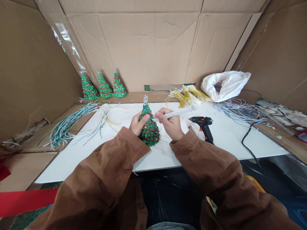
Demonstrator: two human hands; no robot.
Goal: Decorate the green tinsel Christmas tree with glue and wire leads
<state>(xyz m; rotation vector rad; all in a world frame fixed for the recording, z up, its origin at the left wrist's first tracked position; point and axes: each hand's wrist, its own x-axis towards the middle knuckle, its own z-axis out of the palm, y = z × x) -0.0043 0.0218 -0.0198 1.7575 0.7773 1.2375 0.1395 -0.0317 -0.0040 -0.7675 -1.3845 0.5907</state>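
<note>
A small glittery green Christmas tree (149, 129) with red trim and a clear top piece stands on the white board (223, 134). My left hand (137, 123) is closed around its left side, thumb on the front. My right hand (170, 124) grips a white glue stick (178, 112) like a pen, its near end touching the tree's upper right side. Both arms wear brown sleeves.
A black and orange glue gun (203, 126) stands right of my hands, its black cord (249, 143) running off the board's edge. Three finished trees (103, 86) line the back left. Bundles of green-white wires (69, 123), yellow wires (185, 94), grey wires (240, 110) and a white bag (225, 84) lie around. Cardboard walls enclose the bench.
</note>
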